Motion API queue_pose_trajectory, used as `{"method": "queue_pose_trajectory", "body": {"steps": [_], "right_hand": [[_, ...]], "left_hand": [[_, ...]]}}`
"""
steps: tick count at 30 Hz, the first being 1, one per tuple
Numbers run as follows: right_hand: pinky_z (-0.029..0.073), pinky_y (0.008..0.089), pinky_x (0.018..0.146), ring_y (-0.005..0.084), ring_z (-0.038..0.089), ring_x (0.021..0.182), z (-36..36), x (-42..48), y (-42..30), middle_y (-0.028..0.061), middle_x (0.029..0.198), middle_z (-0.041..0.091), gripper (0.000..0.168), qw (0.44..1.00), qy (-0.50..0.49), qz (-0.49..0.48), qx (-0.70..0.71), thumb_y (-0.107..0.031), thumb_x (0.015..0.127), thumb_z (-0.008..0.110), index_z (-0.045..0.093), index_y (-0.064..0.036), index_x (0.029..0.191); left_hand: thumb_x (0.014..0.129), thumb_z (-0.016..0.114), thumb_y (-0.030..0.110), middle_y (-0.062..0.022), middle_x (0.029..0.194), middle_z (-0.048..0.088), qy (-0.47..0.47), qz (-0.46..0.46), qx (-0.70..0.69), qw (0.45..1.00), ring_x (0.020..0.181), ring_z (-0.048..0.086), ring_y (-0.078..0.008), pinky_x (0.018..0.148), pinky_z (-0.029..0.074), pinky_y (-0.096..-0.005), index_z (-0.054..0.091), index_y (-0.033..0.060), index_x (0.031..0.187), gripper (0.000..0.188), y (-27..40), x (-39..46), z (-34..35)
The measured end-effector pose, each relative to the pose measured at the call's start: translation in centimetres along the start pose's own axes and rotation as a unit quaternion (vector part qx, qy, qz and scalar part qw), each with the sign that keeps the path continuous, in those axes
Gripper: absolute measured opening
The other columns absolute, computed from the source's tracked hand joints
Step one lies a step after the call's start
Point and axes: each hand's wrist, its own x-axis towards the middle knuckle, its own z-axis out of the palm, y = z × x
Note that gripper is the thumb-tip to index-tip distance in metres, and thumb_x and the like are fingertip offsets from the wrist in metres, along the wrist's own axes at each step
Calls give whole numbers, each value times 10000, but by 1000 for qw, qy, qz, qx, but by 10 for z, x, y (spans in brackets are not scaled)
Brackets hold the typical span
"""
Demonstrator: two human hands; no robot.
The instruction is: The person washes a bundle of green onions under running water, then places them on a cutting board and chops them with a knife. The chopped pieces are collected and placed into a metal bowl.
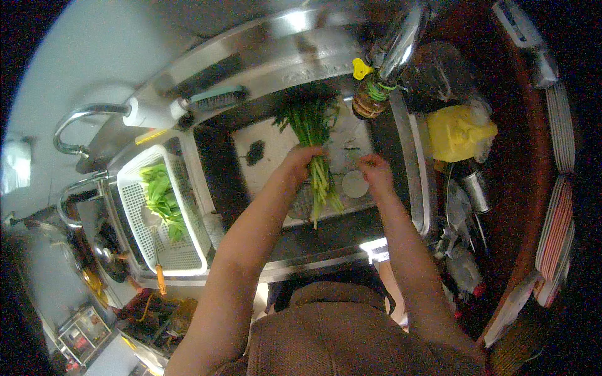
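In the sink, my left hand (301, 162) grips a bunch of long-stemmed leafy greens (312, 129) around its stems. The dark leaves point away from me, and the pale cut ends come towards me. My right hand (377, 175) is just right of the stems, apart from them, with its fingers curled; whether it pinches something small cannot be made out. Below both hands lies a pale board or sheet (270, 174) in the sink, with a dark patch at its left. A whitish round thing (355, 184) sits beside my right hand.
A white perforated plastic basket (194, 235) at left holds loose green leaves (162, 195) and an orange-handled tool (160, 279). The chrome faucet (402, 44) overhangs the sink's far right corner. A brush (216, 97) rests on the back ledge. A yellow bag (454, 134) stands right of the sink.
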Motion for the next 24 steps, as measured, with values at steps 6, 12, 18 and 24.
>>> {"method": "queue_pose_trajectory", "body": {"steps": [6,12,18,24], "right_hand": [[434,299,792,212,533,912,8,27,27,101,974,557,481,961,-106,-205,-150,-227,712,669,472,-51,1114],[451,310,737,181,544,859,47,11,-73,57,970,555,562,969,-230,88,-35,-476,708,641,513,-76,1082],[497,337,693,176,583,803,54,26,-72,74,956,591,546,912,-363,182,51,-491,688,661,554,-60,1007],[527,358,634,205,615,687,77,55,-36,63,859,634,427,855,-431,223,180,-338,657,737,589,-61,947]], "left_hand": [[752,608,138,-121,704,593,3,-53,53,997,607,592,-270,578,515,-430,554,9,874,185,10,-12,15],[818,523,209,-124,858,596,-36,-42,-30,998,760,597,-267,683,510,-418,517,22,971,242,20,-17,17],[863,440,255,-122,924,583,-61,-21,72,995,806,592,-264,715,496,-432,503,20,1009,284,29,-30,10],[854,448,375,-73,898,589,-31,-26,80,996,793,561,-236,729,466,-379,550,85,947,321,29,-50,17]]}}
